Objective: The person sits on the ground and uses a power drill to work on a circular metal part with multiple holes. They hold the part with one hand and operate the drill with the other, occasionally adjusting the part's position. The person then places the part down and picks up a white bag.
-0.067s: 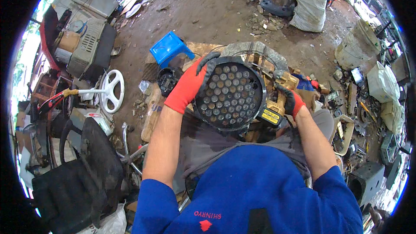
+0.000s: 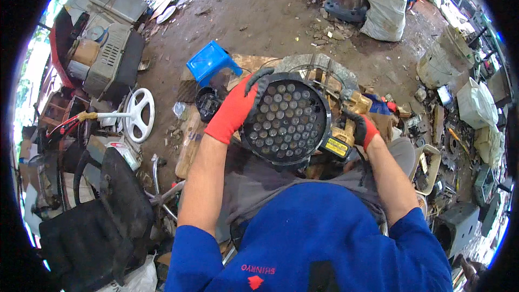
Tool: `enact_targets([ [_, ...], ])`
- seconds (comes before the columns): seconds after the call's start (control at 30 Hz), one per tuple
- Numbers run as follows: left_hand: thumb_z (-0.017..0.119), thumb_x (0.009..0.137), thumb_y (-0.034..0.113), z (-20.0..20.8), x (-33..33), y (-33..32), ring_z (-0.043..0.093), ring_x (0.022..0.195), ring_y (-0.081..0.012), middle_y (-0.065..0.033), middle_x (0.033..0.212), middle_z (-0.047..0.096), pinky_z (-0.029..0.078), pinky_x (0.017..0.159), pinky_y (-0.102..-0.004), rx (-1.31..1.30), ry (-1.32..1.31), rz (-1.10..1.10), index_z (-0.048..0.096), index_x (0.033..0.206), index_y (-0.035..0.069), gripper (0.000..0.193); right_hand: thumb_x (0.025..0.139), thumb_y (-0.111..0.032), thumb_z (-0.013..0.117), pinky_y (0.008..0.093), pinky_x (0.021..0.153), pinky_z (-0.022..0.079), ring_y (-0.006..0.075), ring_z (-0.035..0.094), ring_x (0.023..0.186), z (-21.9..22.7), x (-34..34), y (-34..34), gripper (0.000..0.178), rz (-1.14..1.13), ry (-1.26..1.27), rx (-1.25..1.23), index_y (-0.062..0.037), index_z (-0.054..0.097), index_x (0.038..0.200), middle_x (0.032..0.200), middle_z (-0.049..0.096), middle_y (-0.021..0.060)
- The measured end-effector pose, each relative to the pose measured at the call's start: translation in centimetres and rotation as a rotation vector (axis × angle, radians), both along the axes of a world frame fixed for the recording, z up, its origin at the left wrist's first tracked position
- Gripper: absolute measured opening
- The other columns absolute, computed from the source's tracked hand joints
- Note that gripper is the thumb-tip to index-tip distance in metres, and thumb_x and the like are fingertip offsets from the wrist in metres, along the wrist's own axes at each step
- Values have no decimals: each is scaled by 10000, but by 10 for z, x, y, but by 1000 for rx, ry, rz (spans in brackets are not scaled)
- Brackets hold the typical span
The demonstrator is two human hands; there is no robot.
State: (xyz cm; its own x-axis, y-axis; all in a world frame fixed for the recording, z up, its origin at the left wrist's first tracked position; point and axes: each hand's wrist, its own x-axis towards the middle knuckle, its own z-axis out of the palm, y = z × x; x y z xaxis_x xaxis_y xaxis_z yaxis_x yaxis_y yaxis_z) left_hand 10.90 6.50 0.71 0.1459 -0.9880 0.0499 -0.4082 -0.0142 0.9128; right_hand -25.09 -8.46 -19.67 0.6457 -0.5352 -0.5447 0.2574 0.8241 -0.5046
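One gloved left hand [image 2: 247, 96] clasps upper-left rim of round black lamp [image 2: 286, 120], lens-studded face up near grey trousers [image 2: 243, 176], probably to steady it; support beneath hidden. Gloved right hand [image 2: 363, 128] wrapped round grip of yellow drill [image 2: 344, 134] just beside lamp's right rim, presumably for firm control. Blue stool [image 2: 210, 62] beyond left hand.

Item: my blue shirt [image 2: 330, 232], chest; one line of red capitals [image 2: 258, 269], upside down in my view, a red emblem [image 2: 255, 282] just below. Item: yellow power tool [image 2: 358, 101] in my right grip [image 2: 363, 125]; yellow label [image 2: 337, 146] at its battery end, dark print too small to read. Item: white sack [image 2: 138, 278], lower left; dark letters, partly cut off.
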Motion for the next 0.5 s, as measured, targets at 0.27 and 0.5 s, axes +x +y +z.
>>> enact_targets([
  [0.27, 489, 1056, 303, -7, -6, -21, 561, 1284, -261, -157, 1358, 617, 422, 1084, -365, 27, 101, 128, 526, 1415, 42, 445, 959, -171, 623, 380, 794, 560, 212, 670, 842, 58, -49, 24, 266, -239, 25, -221, 0, 674, 1157, 936, 680, 64],
  [0.5, 803, 817, 259, 8, -19, -19, 542, 1290, -254, -141, 1373, 583, 414, 1103, -379, 43, -160, 85, 478, 1436, 30, 735, 906, -186, 722, 349, 773, 535, 191, 656, 962, 205, -87, 58, 530, -135, 306, -746, -39, 546, 1385, 1271, 664, 96],
])
